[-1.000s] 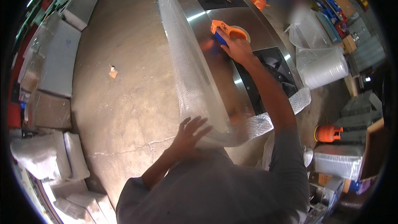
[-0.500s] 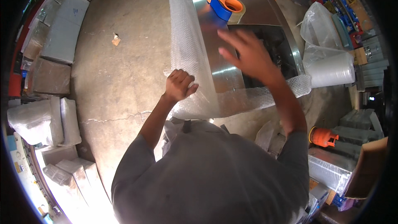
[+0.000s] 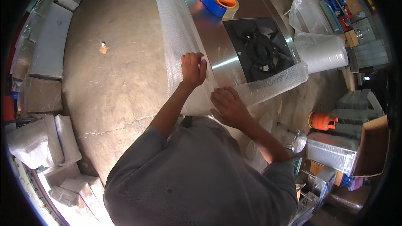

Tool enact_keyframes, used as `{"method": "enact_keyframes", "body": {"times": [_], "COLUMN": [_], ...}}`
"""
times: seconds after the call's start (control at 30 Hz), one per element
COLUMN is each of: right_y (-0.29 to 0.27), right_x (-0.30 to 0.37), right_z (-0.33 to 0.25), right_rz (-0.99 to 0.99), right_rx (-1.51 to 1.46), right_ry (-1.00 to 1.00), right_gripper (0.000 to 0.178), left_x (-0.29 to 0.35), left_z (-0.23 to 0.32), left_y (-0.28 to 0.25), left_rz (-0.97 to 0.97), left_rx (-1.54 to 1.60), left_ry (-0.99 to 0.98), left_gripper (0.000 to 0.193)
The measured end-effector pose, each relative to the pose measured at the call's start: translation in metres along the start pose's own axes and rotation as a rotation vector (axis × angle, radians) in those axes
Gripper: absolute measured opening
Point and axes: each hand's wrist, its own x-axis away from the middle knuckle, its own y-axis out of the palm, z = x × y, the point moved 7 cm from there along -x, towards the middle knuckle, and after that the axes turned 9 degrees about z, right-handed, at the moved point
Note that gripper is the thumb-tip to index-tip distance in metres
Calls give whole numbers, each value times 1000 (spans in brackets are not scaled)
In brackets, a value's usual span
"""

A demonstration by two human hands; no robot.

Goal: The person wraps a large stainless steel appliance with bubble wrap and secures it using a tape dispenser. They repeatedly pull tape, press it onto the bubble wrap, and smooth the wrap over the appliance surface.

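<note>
A steel gas stove top [image 3: 226, 69] with a black burner [image 3: 261, 50] lies before me, bubble wrap [image 3: 173, 37] folded along its left and near edges. My left hand [image 3: 193, 70] is closed on the wrap at the left edge, fingers curled. At the near left corner my right hand [image 3: 230, 106] presses bent fingers onto the wrap; its fingertips are partly hidden. An orange and blue tape dispenser [image 3: 217, 2] with a tape roll sits on the steel beyond both hands, touched by neither.
A large roll of bubble wrap [image 3: 322, 54] stands right of the stove. An orange gas cylinder [image 3: 322, 121] and an open cardboard box [image 3: 370, 148] are at the right. Wrapped boxes [image 3: 46, 37] line the left side. A small scrap [image 3: 103, 47] lies on the concrete floor.
My right hand has come down and back from above the burner to the near left corner of the wrap. The left hand has moved slightly forward and right along the wrapped edge.
</note>
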Motion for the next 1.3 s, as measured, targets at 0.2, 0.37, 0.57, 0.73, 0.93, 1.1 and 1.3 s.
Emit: {"method": "enact_keyframes", "body": {"times": [0.2,0.37,0.57,0.73,0.93,1.1,1.3], "right_y": [6,8,10,9,19,47,87], "right_x": [-1,-2,-1,-12,-45,-70,-83], "right_z": [6,6,11,7,4,6,27], "right_rz": [10,18,-23,-69,-380,-665,-1029], "right_rx": [-14,17,-22,14,153,160,36], "right_ry": [9,15,38,-31,-167,-459,-564], "right_gripper": [27,24,24,21,19,23,20], "left_x": [10,78,143,205,360,325,281], "left_z": [-23,-3,22,-85,-160,-131,-77], "left_y": [-10,-82,-75,-111,-126,-129,-159], "left_rz": [79,-187,-787,-422,-231,-273,-326], "left_rx": [-5,-152,43,-159,330,361,150], "left_ry": [-134,-127,-100,-678,-2175,-1841,-1626], "left_gripper": [48,76,103,108,116,60,40]}}
